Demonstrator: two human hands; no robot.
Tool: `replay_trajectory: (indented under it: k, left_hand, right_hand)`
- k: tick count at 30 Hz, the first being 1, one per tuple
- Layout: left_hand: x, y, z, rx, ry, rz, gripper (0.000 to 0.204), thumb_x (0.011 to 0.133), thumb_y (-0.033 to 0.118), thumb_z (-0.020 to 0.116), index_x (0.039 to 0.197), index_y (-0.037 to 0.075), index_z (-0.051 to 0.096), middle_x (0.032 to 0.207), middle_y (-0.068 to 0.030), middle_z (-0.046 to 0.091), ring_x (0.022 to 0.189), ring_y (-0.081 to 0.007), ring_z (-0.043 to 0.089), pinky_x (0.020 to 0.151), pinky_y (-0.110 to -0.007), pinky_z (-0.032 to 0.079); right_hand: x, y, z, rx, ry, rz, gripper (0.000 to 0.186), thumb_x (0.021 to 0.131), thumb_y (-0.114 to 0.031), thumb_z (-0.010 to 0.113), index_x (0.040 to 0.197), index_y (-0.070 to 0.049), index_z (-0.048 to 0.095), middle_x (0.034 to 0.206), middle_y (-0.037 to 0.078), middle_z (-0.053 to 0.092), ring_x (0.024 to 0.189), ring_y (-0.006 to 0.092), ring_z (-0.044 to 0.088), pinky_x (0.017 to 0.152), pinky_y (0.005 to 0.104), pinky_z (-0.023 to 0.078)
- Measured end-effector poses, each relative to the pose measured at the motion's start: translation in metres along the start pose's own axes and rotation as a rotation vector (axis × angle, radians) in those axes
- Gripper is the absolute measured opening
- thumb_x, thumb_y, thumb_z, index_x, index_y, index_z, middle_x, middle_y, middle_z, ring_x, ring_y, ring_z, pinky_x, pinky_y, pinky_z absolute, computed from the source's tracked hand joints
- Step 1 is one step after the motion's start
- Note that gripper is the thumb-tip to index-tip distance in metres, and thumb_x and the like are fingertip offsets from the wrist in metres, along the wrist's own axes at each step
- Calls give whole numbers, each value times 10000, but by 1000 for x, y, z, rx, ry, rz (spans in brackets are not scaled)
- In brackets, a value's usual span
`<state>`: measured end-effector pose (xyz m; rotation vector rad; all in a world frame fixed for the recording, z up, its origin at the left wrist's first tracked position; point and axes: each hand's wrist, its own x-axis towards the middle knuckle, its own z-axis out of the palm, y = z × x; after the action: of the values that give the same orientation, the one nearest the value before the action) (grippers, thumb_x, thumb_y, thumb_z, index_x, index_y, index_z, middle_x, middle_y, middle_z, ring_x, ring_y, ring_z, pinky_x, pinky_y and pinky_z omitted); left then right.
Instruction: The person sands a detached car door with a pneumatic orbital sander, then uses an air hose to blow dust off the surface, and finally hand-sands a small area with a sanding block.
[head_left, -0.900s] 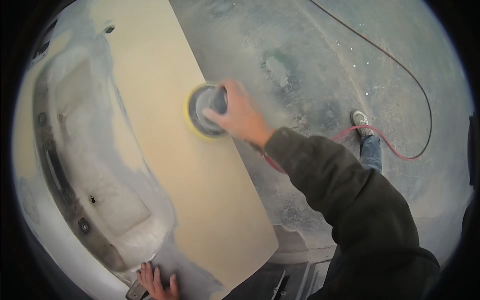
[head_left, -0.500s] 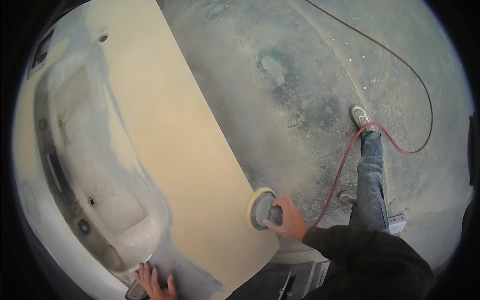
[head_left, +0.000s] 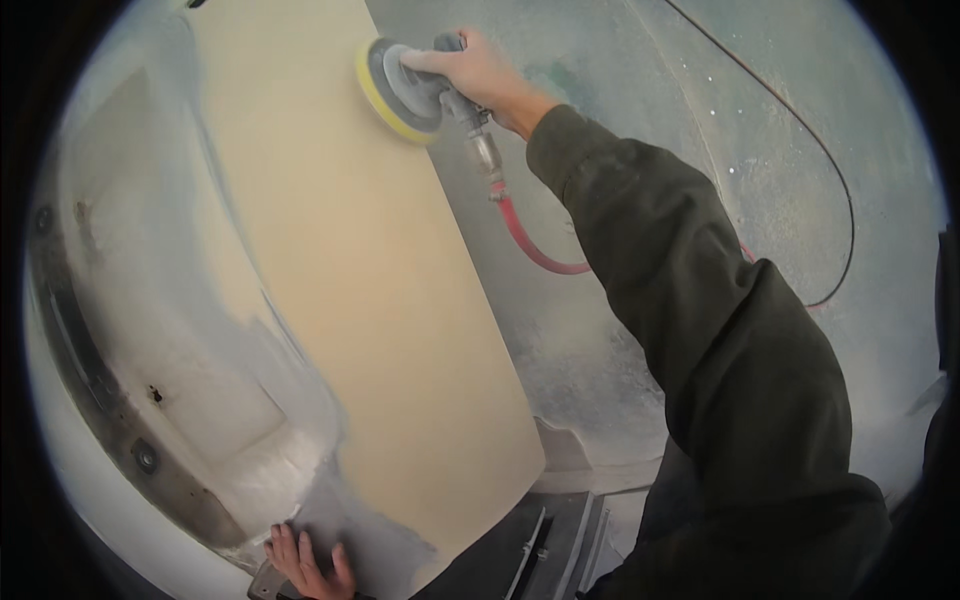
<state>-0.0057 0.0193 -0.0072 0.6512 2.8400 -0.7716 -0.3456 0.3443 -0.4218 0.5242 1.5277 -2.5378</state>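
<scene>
My right hand (head_left: 485, 75) is wrapped round a grey air sander (head_left: 390, 95) with a yellow-edged round pad, held at the upper right edge of a car body panel (head_left: 350, 310). A red hose (head_left: 540, 258) hangs from the sander's metal fitting. The panel is coated in tan and grey, with a long recess (head_left: 200, 360) and a dark holed strip along the left. My left hand (head_left: 310, 565) rests on the grey patch at the bottom, fingers slightly apart and holding nothing.
The scuffed grey concrete floor (head_left: 590, 360) lies right of the panel, with a dark hose (head_left: 835, 170) curving across it. A dark metal stand with rails (head_left: 545, 550) shows under the panel's lower end.
Since half a second ago my right hand has carried the sander from the panel's lower right edge up to its far part. My left hand stays put; my leg has left view.
</scene>
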Motion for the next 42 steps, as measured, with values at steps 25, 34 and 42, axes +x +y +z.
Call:
replay_trajectory:
  k: [25,34,42]
  left_hand:
    - [-5,-4,4,-106,88,-11,427,910,201,677,1277,-6,605,1458,-241,543,1351,-451,504,1171,-617,301]
    - [10,12,-4,-150,124,-38,453,855,245,791,1230,20,672,1321,-214,650,1210,-417,618,1048,-574,436]
    - [-4,2,9,-185,60,-91,436,814,229,786,1191,41,673,1318,-183,644,1206,-380,619,1048,-563,439]
  right_hand:
    - [-499,151,20,-263,224,259,521,801,-244,854,1167,-72,525,1063,106,575,862,256,620,805,371,519]
    - [-191,-14,41,-471,52,-156,599,773,-268,861,1231,-75,526,1119,137,573,873,302,600,805,406,513]
    - [-102,-111,33,-651,166,-213,779,728,-220,869,1381,-91,463,1183,132,633,946,342,649,842,431,527]
